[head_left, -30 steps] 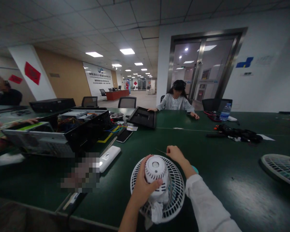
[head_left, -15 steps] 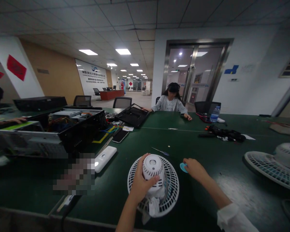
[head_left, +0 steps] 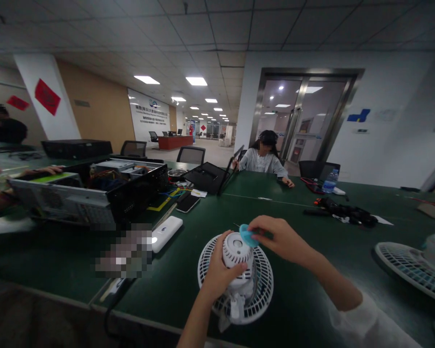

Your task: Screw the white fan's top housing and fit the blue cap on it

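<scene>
A white fan lies face down on the green table, its round grille (head_left: 266,282) flat underneath and its motor housing (head_left: 236,256) pointing up. My left hand (head_left: 218,271) is wrapped round the left side of that housing, thumb across the front. Between the thumb and fingers of my right hand (head_left: 277,238) is a small light-blue round cap (head_left: 247,236). It is tilted beside the upper right of the housing; whether the two touch I cannot tell. Behind the cap, only a thin bit of the screwdriver shaft (head_left: 236,224) shows.
A second fan (head_left: 413,270) lies at the right. To the left are a white power bank (head_left: 167,233), a phone (head_left: 188,203) and an open computer case (head_left: 130,193), with another person's hand at it. Across the table a person (head_left: 264,159) holds a black panel (head_left: 230,171). A water bottle (head_left: 330,181) stands farther right.
My right hand has brought the light-blue cap from the table's right side up to the fan housing. My left hand keeps its hold. The person opposite has raised the black panel.
</scene>
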{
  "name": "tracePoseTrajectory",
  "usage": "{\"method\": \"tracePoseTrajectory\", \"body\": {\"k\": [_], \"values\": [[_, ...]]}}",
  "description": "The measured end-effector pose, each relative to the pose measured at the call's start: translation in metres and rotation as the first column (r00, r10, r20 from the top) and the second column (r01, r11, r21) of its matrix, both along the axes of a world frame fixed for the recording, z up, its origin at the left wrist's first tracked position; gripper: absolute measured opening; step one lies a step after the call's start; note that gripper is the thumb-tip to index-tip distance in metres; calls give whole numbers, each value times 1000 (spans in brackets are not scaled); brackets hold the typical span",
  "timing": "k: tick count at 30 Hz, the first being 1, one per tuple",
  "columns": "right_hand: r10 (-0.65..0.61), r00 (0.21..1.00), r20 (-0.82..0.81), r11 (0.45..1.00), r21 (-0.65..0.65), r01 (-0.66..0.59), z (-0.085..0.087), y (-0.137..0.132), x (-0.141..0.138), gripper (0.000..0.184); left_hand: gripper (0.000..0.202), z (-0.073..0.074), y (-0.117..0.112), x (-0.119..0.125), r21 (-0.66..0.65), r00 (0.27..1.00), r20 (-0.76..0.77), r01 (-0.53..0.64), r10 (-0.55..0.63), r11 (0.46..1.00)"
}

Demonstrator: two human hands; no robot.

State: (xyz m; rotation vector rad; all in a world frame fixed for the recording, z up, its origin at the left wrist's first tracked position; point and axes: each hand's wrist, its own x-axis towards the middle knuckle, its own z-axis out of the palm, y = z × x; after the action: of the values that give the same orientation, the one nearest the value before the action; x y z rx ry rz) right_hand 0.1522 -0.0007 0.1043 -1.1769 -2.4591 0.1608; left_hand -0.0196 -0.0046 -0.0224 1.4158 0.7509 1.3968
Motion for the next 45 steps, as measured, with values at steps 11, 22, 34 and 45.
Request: {"method": "tracePoseTrajectory", "body": {"k": [11,22,34,45], "values": [[244,925,290,967,-6,-253,17,13,-34,13,68,1,0,1,15,996,64,55,-56,998],[237,864,443,970,-62,-235,26,9,-40,14,69,4,-1,1,-23,993,94,74,-71,997],[102,814,572,993,-17,-113,25,10,-56,13,68,5,-2,1,-43,991,104,86,-81,995],[-101,826,555,995,55,85,19,4,-64,23,68,7,-2,0,-26,994,79,81,-78,996]]}}
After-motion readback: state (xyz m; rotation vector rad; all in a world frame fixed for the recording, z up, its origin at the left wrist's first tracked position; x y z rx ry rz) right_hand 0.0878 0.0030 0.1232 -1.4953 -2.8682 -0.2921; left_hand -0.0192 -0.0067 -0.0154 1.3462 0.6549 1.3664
